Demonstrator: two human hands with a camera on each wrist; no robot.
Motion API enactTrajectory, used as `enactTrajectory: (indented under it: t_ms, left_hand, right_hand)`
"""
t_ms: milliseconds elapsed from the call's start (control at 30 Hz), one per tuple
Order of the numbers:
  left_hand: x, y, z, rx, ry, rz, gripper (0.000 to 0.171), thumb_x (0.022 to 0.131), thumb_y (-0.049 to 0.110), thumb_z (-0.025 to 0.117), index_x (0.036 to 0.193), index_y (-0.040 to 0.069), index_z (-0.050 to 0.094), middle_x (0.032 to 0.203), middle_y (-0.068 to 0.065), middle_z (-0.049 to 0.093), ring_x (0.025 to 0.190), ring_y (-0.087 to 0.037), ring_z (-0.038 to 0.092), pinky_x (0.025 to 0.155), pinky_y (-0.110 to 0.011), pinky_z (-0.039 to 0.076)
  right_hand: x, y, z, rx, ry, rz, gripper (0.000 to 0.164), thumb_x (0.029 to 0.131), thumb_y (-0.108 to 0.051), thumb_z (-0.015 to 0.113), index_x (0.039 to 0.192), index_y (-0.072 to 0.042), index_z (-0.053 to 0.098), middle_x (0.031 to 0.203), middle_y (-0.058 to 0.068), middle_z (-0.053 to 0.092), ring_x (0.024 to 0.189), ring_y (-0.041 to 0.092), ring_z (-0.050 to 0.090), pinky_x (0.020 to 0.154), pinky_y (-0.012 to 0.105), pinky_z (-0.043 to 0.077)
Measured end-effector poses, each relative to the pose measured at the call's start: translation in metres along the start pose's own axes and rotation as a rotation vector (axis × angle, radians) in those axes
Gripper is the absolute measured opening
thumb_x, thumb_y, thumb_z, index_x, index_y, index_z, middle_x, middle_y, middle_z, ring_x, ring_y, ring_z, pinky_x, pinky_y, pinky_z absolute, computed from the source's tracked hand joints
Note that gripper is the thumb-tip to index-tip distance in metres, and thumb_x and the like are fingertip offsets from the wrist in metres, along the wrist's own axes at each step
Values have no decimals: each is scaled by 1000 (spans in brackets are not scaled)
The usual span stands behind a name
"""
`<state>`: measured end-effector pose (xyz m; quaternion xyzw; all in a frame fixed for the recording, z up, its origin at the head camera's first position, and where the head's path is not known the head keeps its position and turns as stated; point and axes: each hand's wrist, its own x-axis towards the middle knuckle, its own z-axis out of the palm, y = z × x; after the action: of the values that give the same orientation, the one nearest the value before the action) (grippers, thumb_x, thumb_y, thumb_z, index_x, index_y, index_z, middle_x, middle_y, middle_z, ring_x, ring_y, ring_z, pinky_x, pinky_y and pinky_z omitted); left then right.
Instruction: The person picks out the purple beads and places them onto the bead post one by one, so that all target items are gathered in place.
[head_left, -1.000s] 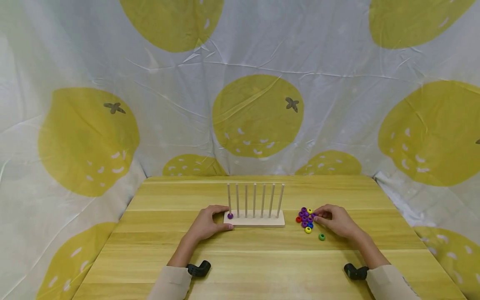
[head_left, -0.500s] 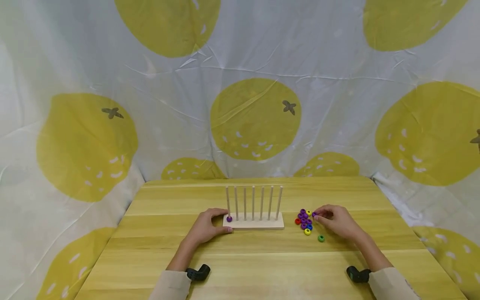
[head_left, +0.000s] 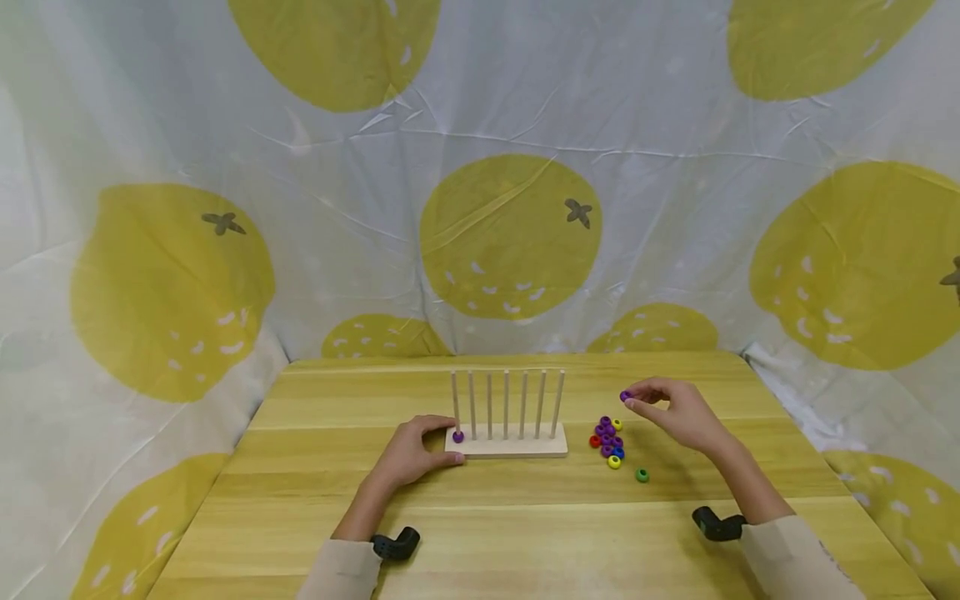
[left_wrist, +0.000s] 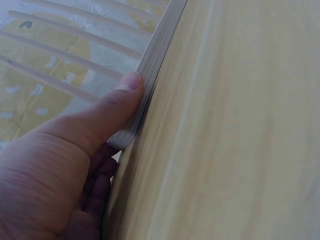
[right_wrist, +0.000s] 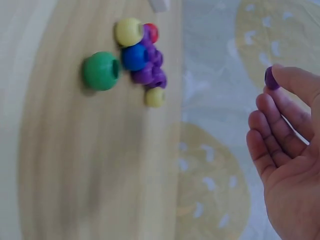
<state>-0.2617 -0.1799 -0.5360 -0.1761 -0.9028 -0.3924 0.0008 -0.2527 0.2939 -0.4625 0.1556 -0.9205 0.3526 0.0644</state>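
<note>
In the head view a wooden peg rack [head_left: 517, 447] with several upright pegs stands on the table. One purple bead [head_left: 457, 437] sits at the foot of its leftmost peg. My left hand [head_left: 408, 452] grips the left end of the base, and in the left wrist view the thumb [left_wrist: 122, 100] lies along its front edge. To the right, my right hand [head_left: 678, 411] pinches a purple bead [right_wrist: 271, 78] between thumb and forefinger, above the table. Below it lies a cluster of beads: purple beads [head_left: 607, 450], two yellow, one red bead [head_left: 595, 442] and one blue bead [right_wrist: 135, 57].
A green bead [head_left: 642, 475] lies apart from the cluster, nearer to me. The wooden table [head_left: 525, 533] reaches back to a hanging cloth [head_left: 660, 250] printed with lemons. Black wrist mounts [head_left: 397, 544] stick out from both wrists.
My right hand has lifted a purple bead from beside the cluster, up and away from the table. The left hand stays on the rack. The head view has shifted slightly.
</note>
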Motion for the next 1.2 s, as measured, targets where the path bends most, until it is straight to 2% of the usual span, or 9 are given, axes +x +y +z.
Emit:
enactTrajectory:
  t_ms: [367, 733, 1000, 1200]
  left_hand:
    - [-1, -3, -1, 1, 4, -17, 65, 73, 51, 91, 130, 26, 72, 137, 1, 68, 138, -29, 55, 118, -52, 41]
    - [4, -3, -3, -2, -7, -2, 66, 74, 53, 89, 132, 26, 71, 138, 2, 67, 139, -28, 54, 119, -51, 41]
    - [3, -4, 1, 3, -2, 18, 65, 74, 52, 90, 131, 25, 71, 136, 1, 68, 137, -28, 56, 118, -51, 42]
    - [2, -3, 1, 10, -6, 4, 65, 74, 51, 90, 131, 26, 71, 136, 2, 68, 136, -27, 57, 117, -50, 43]
  right_hand:
    - [15, -31, -12, -4, 20, -20, 24, 100, -41, 68, 113, -23, 75, 107, -2, 74, 100, 19, 65, 78, 33, 53]
    - [33, -69, -16, 20, 3, -77, 26, 100, -46, 67, 115, -26, 75, 115, -3, 73, 106, 20, 66, 92, 48, 54]
    - [42, -93, -10, 57, -17, -103, 27, 99, -46, 69, 116, -26, 75, 116, -4, 73, 107, 19, 66, 93, 47, 53]
    - [55, -117, -1, 92, -28, -151, 27, 99, -45, 69, 116, -26, 75, 115, -6, 71, 106, 17, 65, 94, 46, 53]
